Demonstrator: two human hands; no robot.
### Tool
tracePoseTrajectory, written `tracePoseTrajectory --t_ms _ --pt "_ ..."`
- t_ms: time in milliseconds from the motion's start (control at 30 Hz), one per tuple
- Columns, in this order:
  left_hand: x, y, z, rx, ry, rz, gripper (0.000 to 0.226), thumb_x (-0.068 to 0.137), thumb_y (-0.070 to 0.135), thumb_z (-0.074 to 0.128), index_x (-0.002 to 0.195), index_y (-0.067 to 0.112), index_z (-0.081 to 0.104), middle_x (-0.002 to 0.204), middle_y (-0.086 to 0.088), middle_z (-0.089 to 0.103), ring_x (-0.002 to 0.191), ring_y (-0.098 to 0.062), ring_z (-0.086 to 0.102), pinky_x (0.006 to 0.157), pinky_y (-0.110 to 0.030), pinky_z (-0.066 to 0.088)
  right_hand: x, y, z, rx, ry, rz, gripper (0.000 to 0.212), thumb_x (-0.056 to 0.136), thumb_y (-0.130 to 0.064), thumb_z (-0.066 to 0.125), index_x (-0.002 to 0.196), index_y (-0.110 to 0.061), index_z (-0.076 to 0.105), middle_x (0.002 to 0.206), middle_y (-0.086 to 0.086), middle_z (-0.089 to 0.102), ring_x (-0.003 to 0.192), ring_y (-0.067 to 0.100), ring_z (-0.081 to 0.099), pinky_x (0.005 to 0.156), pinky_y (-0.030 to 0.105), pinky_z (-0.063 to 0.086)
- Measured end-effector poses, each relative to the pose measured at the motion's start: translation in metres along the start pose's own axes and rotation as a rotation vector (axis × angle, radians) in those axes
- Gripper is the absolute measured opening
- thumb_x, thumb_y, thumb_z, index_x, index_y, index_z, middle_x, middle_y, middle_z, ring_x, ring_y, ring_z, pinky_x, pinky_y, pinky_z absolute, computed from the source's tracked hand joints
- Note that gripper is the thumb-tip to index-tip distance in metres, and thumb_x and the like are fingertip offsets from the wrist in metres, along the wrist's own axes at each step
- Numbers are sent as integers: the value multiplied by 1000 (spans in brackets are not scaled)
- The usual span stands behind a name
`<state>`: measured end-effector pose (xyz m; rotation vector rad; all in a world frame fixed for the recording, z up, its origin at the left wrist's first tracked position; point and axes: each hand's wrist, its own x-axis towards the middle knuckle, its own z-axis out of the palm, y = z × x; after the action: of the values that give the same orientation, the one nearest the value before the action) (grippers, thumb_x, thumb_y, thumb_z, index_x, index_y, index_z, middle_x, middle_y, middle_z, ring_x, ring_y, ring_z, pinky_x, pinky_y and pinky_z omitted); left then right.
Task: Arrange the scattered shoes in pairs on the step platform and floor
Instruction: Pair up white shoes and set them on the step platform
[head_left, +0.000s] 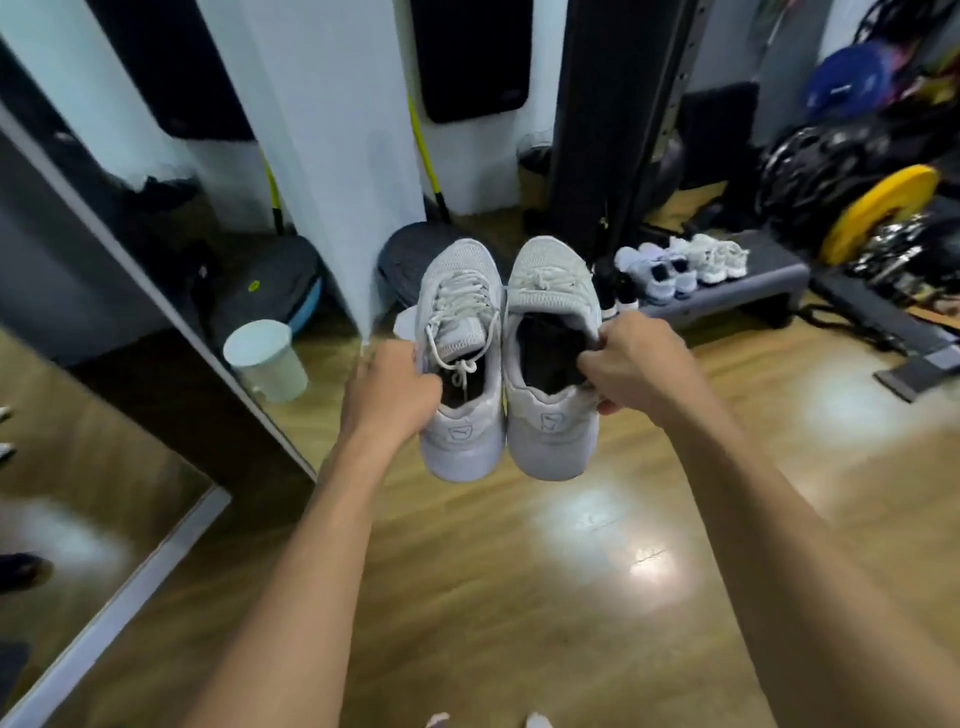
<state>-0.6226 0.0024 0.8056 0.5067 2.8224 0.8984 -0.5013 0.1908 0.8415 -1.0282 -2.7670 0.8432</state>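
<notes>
From the head camera, both bare arms reach forward over a glossy wooden plank floor (519, 597). The left hand (392, 387) is closed around the inner collar edge of a white mesh lace-up sneaker (460, 358), with its fingers tucked into the shoe's opening. The right hand (636, 364) is pinched on the collar of a second matching white mesh sneaker (550, 358), thumb inside the opening and fingers curled under the outer side. Both shoes are lifted clear of the floor, side by side and touching, toes pointing away from the person and heels nearest the camera.

Farther back to the right, a low grey step platform (753, 288) stands on the floor. On its top sit two white sneakers with dark openings (662, 270) and, just beside them, a pair of white chunky sneakers (719, 257). A dark shoe (615, 293) stands at the platform's left end; its details are too blurred to tell.

A white plastic cup-shaped bin (265, 358) stands near a framed wall mirror (104, 493) on the left. A yellow weight plate (878, 218) leans behind the platform on the right.
</notes>
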Motion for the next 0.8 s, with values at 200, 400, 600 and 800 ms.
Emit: tracePoseTrajectory --t_ms 200,400,600,800 --pt "43 118 97 51 -78 198 10 69 11 50 64 15 43 66 -6 50 65 -30 46 47 -30 23 49 116 -58 88 71 207 20 70 -7 49 74 4 64 64 17 69 64 33 68 65 45 59" --pt "104 211 198 35 -195 297 6 70 10 48 65 13 45 69 -9 54 71 -36 50 50 -32 27 119 211 -101 47 128 368 20 68 -10 47 73 -1 64 62 11 69 59 27 68 65 38 59" --pt "167 326 278 43 -322 401 4 70 11 47 73 11 49 78 -11 57 75 -36 53 56 -33 34 198 294 -159 14 178 549 16 68 -8 49 69 -3 64 53 9 67 56 26 68 61 34 58" --pt "220 444 367 55 -386 484 11 72 14 47 79 11 54 81 -11 59 75 -35 51 60 -34 35 276 393 -224 25 228 637 16 69 -8 49 69 -4 65 56 9 69 56 25 69 60 35 59"
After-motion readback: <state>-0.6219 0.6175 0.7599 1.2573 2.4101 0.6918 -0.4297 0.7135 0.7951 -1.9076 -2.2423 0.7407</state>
